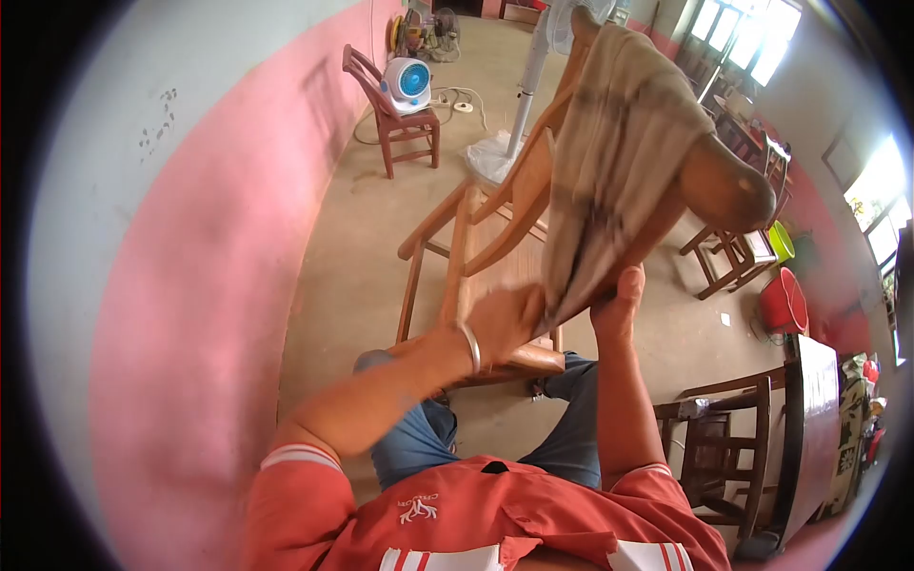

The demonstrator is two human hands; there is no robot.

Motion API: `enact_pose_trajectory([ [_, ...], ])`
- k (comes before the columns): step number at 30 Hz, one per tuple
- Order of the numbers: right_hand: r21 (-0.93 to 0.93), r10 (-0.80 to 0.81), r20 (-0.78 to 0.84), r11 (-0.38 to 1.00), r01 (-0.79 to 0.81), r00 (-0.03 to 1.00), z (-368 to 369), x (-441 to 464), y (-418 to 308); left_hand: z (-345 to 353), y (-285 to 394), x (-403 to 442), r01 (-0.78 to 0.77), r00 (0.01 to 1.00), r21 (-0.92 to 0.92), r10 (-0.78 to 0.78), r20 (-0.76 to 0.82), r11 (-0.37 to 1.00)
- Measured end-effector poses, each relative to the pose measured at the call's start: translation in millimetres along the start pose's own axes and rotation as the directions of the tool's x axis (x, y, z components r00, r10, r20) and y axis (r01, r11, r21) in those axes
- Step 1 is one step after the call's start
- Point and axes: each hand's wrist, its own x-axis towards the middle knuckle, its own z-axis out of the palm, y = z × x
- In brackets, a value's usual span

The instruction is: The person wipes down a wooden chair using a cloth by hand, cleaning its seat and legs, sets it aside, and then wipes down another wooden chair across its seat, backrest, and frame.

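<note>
In front of me stands a wooden armchair (514, 195) at a slant, with a brown plaid cloth (624, 119) draped over its top rail. At the cloth's lower end is my left hand (509, 319), wearing a silver bangle at the wrist. Its fingers look closed on the fabric, though motion smears them. My right hand (619, 305) is at the lower edge of the chair's back, beside the cloth. The thumb shows against the wood; the other fingers are mostly hidden behind it.
A small chair (409, 138) by the pink wall carries a white-and-blue fan (407, 81). Behind the armchair stands a white pedestal fan (522, 114). Cables cross the floor. To the right are a red bucket (783, 303), a dark chair (728, 447) and a table (814, 409).
</note>
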Motion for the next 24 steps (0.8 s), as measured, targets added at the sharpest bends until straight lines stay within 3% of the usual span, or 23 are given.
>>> enact_pose_trajectory([
  [1, 0.002, -0.002, 0.009, 1.0, 0.002, 1.0, -4.6, -1.4, 4.0, 11.8, 0.4, -14.5, 0.102, 0.99, -0.071, -0.094, 0.102, 0.992],
  [2, -0.058, 0.029, -0.053, 0.998, -0.032, 0.998, -10.1, -4.6, 6.4, 26.7, -5.4, -25.2, 0.102, 0.991, -0.072, -0.094, 0.097, 0.992],
  [3, -0.12, 0.057, -0.121, 0.99, -0.071, 0.991, -18.7, -7.1, 11.2, 44.4, -15.6, -33.9, 0.111, 0.993, -0.19, -0.102, 0.056, 0.976],
  [4, -0.221, -0.02, -0.036, 0.975, 0.012, 0.999, -29.2, -0.8, 22.3, 51.0, -16.3, -37.5, 0.116, 0.993, -0.31, -0.115, 0.02, 0.944],
  [6, -0.232, 0.007, -0.119, 0.972, -0.035, 0.993, -38.2, -5.1, 27.3, 44.1, -23.6, -15.2, 0.06, 0.974, -0.522, -0.164, -0.155, 0.851],
  [7, -0.233, 0.033, -0.198, 0.969, -0.079, 0.98, -35.4, -9.6, 24.2, 34.7, -19.9, 8.0, -0.29, 0.865, -0.447, 0.032, -0.5, 0.846],
  [8, -0.239, 0.019, -0.291, 0.967, -0.092, 0.956, -25.4, -9.2, 21.3, -0.8, 10.7, 22.8, -0.135, 0.911, -0.878, -0.29, -0.292, 0.46],
  [9, -0.242, 0.006, -0.382, 0.964, -0.106, 0.924, -15.4, -9.2, 18.3, 12.5, 11.0, 52.9, -0.299, 0.81, -0.766, -0.273, -0.519, 0.569],
  [11, -0.112, 0.107, -0.299, 0.983, -0.146, 0.948, -7.9, -3.2, 11.0, 17.2, 15.6, 82.8, -0.192, 0.882, -0.741, -0.219, -0.418, 0.644],
  [12, -0.086, 0.118, -0.23, 0.986, -0.141, 0.966, 21.7, -2.0, -8.8, 10.8, 20.8, 82.7, 0.073, 0.98, -0.786, -0.191, -0.059, 0.614],
  [14, -0.064, 0.128, -0.205, 0.988, -0.143, 0.97, 17.5, -1.6, -4.7, 24.9, 26.8, 82.8, -0.018, 0.942, -0.959, -0.316, -0.11, 0.282],
  [15, -0.036, 0.119, -0.202, 0.991, -0.129, 0.972, 18.6, 0.6, -3.8, 26.7, 21.3, 84.2, -0.023, 0.938, -0.959, -0.327, -0.118, 0.281],
  [16, -0.071, 0.085, -0.158, 0.993, -0.097, 0.984, 22.0, 1.5, -9.9, 29.8, 14.9, 82.6, -0.16, 0.899, -0.718, -0.2, -0.389, 0.677],
  [17, -0.077, 0.105, -0.153, 0.99, -0.117, 0.983, 18.8, -2.3, -9.2, 36.5, 9.2, 77.7, -0.239, 0.828, -0.317, 0.022, -0.561, 0.918],
  [18, -0.068, 0.113, -0.18, 0.99, -0.127, 0.977, 14.0, -2.5, -8.9, 65.8, -16.3, 83.8, -0.123, 0.925, -0.148, 0.06, -0.375, 0.981],
  [20, -0.054, 0.138, -0.228, 0.987, -0.154, 0.964, -0.4, 1.4, -6.1, 124.0, -67.5, 96.5, -0.136, 0.991, 0.288, 0.126, 0.051, 0.948],
  [21, -0.048, 0.143, -0.247, 0.986, -0.16, 0.958, -0.8, 1.5, -8.7, 83.7, -42.9, 60.3, -0.01, 0.992, 0.184, -0.014, 0.128, 0.983],
  [22, -0.063, 0.132, -0.239, 0.986, -0.151, 0.962, -2.2, 3.0, -11.0, 73.6, -57.7, 57.4, -0.044, 0.921, -0.133, 0.092, 0.379, 0.99],
  [23, -0.079, 0.124, -0.242, 0.986, -0.147, 0.962, -5.8, 1.6, -13.3, 21.3, -6.5, 26.6, -0.091, 0.97, 0.414, -0.013, 0.242, 0.906],
  [24, -0.082, 0.112, -0.252, 0.987, -0.137, 0.961, -10.5, -1.3, -14.2, 93.6, -70.7, 6.7, -0.162, 0.908, 0.615, 0.36, -0.212, 0.772],
])
